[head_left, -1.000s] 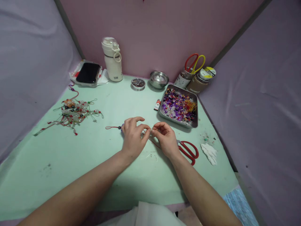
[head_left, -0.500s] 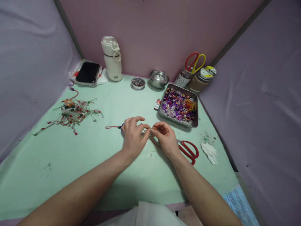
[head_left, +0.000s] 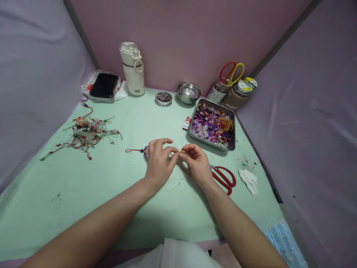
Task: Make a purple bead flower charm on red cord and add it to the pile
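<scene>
My left hand [head_left: 160,159] rests over a beaded charm, its thumb and index finger pinched on a thin red cord [head_left: 182,168]. From under its left side show purple beads [head_left: 145,150], a dark bead and a red cord loop [head_left: 132,150]. My right hand [head_left: 197,161] meets it tip to tip, thumb and index finger closed on the same cord. What exactly lies between the fingertips is too small to make out. Red-handled scissors [head_left: 224,179] lie beside my right wrist, their blades partly hidden by it.
A metal tray [head_left: 210,144] of mixed beads stands right, behind my right hand. Finished-looking beaded charms [head_left: 87,132] lie left. Along the back are a phone [head_left: 104,85], a bottle [head_left: 134,74], a spool [head_left: 164,98], a metal bowl [head_left: 189,95] and jars [head_left: 237,96]. Crumpled tissue [head_left: 248,181] lies right.
Almost nothing differs. Both hands keep their pinch on the cord, with only a very slight shift of the fingers.
</scene>
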